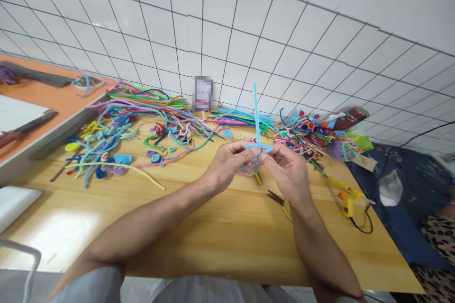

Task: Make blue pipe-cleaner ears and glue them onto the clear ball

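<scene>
Both hands meet above the middle of the wooden table, pinching a light blue pipe cleaner (256, 113). One end of it stands straight up, while the lower part is bent into a flat folded shape between the fingers. My left hand (230, 161) grips the folded part from the left, thumb on top. From the other side, my right hand (286, 165) closes on it with thumb and fingers. A clear rounded object (250, 166) shows just below my fingertips; whether it is held or lies on the table I cannot tell. Yellow-handled pliers (280, 201) lie under my right wrist.
Bundles of coloured pipe cleaners (149, 99) line the wall, with twisted pieces (117, 137) heaped at left. A phone (203, 93), blurred, leans on the wall. A yellow glue gun (348, 201) with a cord lies at right. Someone in leopard print (435, 241) is at the right edge.
</scene>
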A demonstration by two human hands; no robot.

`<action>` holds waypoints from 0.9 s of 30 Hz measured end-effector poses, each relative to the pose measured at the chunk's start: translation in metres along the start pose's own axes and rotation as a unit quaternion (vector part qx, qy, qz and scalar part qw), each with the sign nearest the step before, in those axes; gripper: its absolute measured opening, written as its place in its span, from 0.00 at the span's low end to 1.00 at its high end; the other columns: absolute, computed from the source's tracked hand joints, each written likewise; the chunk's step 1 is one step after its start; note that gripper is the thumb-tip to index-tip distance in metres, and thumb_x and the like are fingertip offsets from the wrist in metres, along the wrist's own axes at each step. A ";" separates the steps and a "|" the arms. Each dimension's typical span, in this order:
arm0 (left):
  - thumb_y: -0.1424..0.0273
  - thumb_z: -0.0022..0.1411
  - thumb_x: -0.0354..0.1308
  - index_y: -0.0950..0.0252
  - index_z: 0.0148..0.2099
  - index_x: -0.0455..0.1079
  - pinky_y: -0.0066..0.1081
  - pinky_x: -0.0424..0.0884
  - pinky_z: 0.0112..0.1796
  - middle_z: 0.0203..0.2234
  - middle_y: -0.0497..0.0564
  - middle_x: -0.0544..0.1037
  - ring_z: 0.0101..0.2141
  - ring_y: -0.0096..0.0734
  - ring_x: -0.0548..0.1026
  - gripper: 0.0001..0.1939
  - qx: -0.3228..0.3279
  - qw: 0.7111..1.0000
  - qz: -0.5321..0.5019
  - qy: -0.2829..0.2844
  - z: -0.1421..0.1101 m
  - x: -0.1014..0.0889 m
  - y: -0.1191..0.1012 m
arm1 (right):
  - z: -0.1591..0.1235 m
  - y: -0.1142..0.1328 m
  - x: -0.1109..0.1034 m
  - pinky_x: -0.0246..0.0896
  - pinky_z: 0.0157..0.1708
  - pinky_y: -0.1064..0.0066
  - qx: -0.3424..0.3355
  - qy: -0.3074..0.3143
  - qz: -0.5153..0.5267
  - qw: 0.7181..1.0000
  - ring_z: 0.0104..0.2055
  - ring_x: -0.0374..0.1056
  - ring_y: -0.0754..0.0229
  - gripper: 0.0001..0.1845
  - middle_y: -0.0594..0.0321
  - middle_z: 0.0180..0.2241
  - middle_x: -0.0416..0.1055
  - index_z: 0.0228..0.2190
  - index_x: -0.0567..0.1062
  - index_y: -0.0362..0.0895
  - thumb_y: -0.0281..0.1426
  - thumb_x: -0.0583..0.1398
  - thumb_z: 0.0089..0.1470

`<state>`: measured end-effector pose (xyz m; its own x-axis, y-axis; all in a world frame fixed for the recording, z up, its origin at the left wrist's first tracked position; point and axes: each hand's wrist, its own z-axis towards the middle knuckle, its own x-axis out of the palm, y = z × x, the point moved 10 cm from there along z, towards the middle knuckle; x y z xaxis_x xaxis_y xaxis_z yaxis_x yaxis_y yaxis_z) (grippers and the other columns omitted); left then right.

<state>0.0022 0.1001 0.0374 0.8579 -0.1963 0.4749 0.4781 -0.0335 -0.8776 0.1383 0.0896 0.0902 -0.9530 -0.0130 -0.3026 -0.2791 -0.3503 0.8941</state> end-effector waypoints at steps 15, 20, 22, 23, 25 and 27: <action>0.53 0.49 0.79 0.68 0.35 0.81 0.26 0.62 0.27 0.21 0.47 0.74 0.23 0.22 0.67 0.23 -0.051 0.998 -0.022 -0.001 0.003 0.000 0.012 | 0.009 -0.008 -0.003 0.72 0.32 0.69 0.030 0.007 0.025 0.999 0.31 0.75 0.60 0.13 0.64 0.31 0.81 0.39 0.80 0.47 0.36 0.70 0.51; 0.52 0.44 0.81 0.67 0.34 0.83 0.27 0.66 0.30 0.25 0.49 0.79 0.25 0.24 0.70 0.24 -0.046 0.999 -0.026 0.006 0.003 0.002 0.011 | 0.006 -0.006 0.000 0.71 0.33 0.69 -0.012 0.005 -0.011 1.000 0.31 0.74 0.62 0.12 0.63 0.36 0.82 0.41 0.79 0.47 0.34 0.68 0.53; 0.52 0.43 0.82 0.66 0.33 0.83 0.28 0.69 0.32 0.27 0.51 0.81 0.26 0.25 0.73 0.25 -0.049 0.998 -0.036 0.013 0.003 0.004 0.011 | 0.005 -0.003 -0.002 0.71 0.33 0.69 -0.033 -0.002 -0.024 0.999 0.33 0.75 0.62 0.13 0.61 0.41 0.83 0.42 0.80 0.47 0.33 0.68 0.53; 0.53 0.43 0.82 0.66 0.34 0.83 0.29 0.70 0.34 0.28 0.51 0.82 0.27 0.26 0.74 0.25 -0.049 0.998 -0.038 0.016 0.003 0.005 0.010 | 0.004 -0.001 -0.003 0.71 0.33 0.69 -0.041 -0.005 -0.031 0.999 0.34 0.75 0.61 0.14 0.60 0.43 0.83 0.43 0.80 0.48 0.33 0.67 0.53; 0.53 0.43 0.82 0.67 0.34 0.83 0.30 0.71 0.35 0.28 0.51 0.82 0.27 0.26 0.74 0.24 -0.045 0.998 -0.035 0.019 0.003 0.007 0.008 | 0.003 0.002 -0.004 0.71 0.35 0.68 -0.052 -0.003 -0.045 0.998 0.36 0.76 0.60 0.14 0.59 0.45 0.83 0.44 0.80 0.48 0.33 0.67 0.54; 0.54 0.44 0.81 0.66 0.34 0.83 0.30 0.71 0.35 0.28 0.51 0.82 0.27 0.27 0.74 0.23 -0.035 0.999 -0.022 0.017 0.003 0.006 0.005 | 0.003 0.002 -0.004 0.73 0.36 0.67 -0.056 0.004 -0.059 0.997 0.37 0.77 0.59 0.14 0.59 0.45 0.83 0.45 0.80 0.49 0.33 0.67 0.55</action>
<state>0.0102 0.1015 0.0363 0.8285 -0.2267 0.5120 0.5000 -0.1121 -0.8587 0.1410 0.0918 0.0943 -0.9134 0.0265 -0.4061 -0.3732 -0.4526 0.8099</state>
